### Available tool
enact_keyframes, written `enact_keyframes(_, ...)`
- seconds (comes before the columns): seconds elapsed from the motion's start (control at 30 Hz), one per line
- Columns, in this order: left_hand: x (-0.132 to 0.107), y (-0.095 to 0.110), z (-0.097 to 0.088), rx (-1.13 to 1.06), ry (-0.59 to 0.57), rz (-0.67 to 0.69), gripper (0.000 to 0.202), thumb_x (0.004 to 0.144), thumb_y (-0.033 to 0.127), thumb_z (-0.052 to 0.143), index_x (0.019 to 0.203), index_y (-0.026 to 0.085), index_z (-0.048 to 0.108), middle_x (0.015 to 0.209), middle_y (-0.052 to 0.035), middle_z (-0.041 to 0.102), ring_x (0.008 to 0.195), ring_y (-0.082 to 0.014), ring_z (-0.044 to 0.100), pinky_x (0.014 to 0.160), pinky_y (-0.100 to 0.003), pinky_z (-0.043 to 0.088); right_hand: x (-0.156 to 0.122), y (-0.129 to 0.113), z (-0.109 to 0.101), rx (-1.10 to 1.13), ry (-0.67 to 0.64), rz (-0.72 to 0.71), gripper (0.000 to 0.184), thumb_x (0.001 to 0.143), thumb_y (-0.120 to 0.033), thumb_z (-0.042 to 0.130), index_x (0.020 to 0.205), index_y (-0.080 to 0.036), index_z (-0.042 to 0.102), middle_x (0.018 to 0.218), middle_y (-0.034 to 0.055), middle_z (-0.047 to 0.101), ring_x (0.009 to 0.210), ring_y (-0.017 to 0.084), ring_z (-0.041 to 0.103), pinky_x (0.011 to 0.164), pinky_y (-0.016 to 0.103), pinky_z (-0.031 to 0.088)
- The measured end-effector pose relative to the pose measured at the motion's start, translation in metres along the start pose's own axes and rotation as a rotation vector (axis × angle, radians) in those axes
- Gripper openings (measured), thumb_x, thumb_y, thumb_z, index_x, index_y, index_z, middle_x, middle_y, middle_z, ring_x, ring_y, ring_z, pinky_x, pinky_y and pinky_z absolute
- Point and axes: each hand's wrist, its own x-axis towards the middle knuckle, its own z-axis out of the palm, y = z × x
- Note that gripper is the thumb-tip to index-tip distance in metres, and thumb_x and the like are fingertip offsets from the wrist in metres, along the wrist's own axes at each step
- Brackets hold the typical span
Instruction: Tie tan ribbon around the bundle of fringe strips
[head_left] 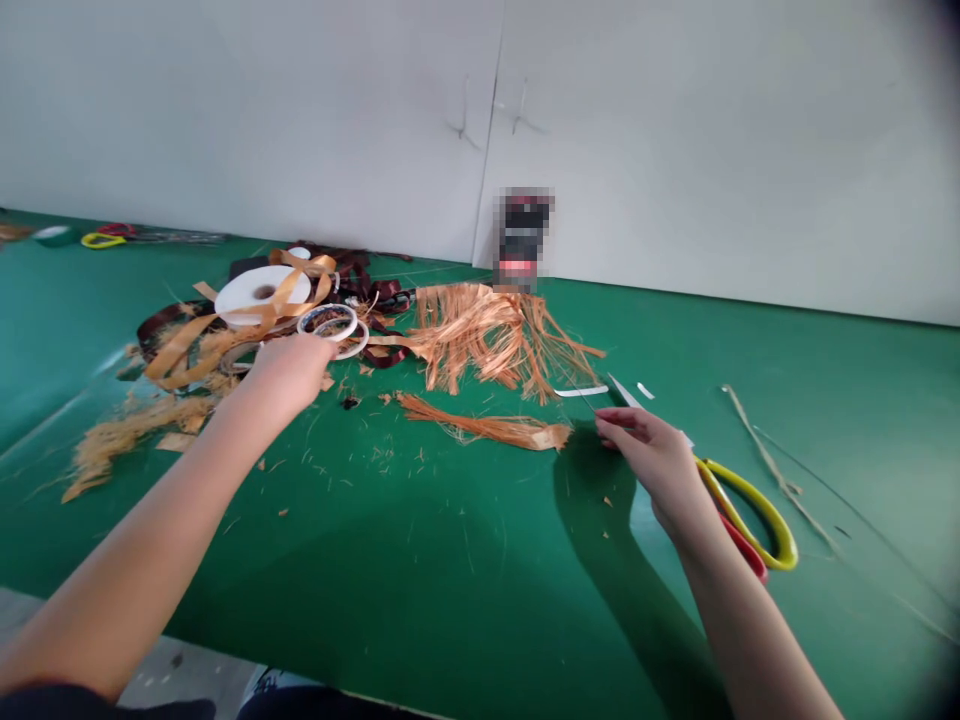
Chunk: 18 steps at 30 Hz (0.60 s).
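My left hand [292, 372] is closed at the near edge of a narrow white tape roll [328, 312], which overlaps a second white ring; its fingertips are partly hidden. My right hand [651, 448] pinches a thin wire-like strand [586, 402] between thumb and fingers. Beneath that hand lie large scissors [780, 545] with yellow and red handles, blades pointing away from me. A bundle of orange-brown straw-like fibre [487, 428] lies left of the right hand. Behind it spreads a wider fringe of the same fibre [480, 335].
A white spool [247, 295] with gold ribbon [176, 350] sits among dark brown ribbon at the left. More scissors [105, 238] and green tape [56, 236] lie at the far left. A blurred dark object [523, 235] leans on the wall. A thin stem [776, 470] lies right.
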Motion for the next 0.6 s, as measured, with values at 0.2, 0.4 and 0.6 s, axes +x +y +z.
enact_keyframes(0.2,0.007,-0.025,-0.029,0.364,0.294,-0.286,0.034,0.092,0.033,0.058,0.121,0.016,0.057,0.124,-0.0095,0.059,0.106,-0.0257,0.061,0.088,-0.046,0.052,-0.002,-0.005,-0.003,0.068,0.117,-0.003,0.019,0.066,-0.03,0.068,0.081,-0.019,0.068,0.077,0.0055,0.069,0.067,0.02,0.064,0.07,0.038,0.054)
enact_keyframes(0.4,0.034,-0.069,-0.043,0.467,0.341,-0.467,0.035,0.092,0.032,0.058,0.123,0.016,0.056,0.123,-0.0108,0.059,0.104,-0.0244,0.062,0.086,-0.045,0.054,0.002,-0.004,-0.002,0.046,0.153,0.015,0.023,0.062,-0.032,0.066,0.081,-0.02,0.069,0.074,0.0058,0.071,0.065,0.02,0.064,0.067,0.036,0.051)
enact_keyframes(0.6,0.063,-0.107,-0.049,0.386,0.226,-0.537,0.035,0.092,0.032,0.059,0.122,0.015,0.056,0.122,-0.0098,0.06,0.103,-0.0246,0.062,0.086,-0.045,0.054,0.003,-0.003,0.0,0.029,0.134,0.022,0.024,0.059,-0.034,0.065,0.079,-0.019,0.07,0.072,0.0058,0.071,0.064,0.021,0.065,0.066,0.035,0.051)
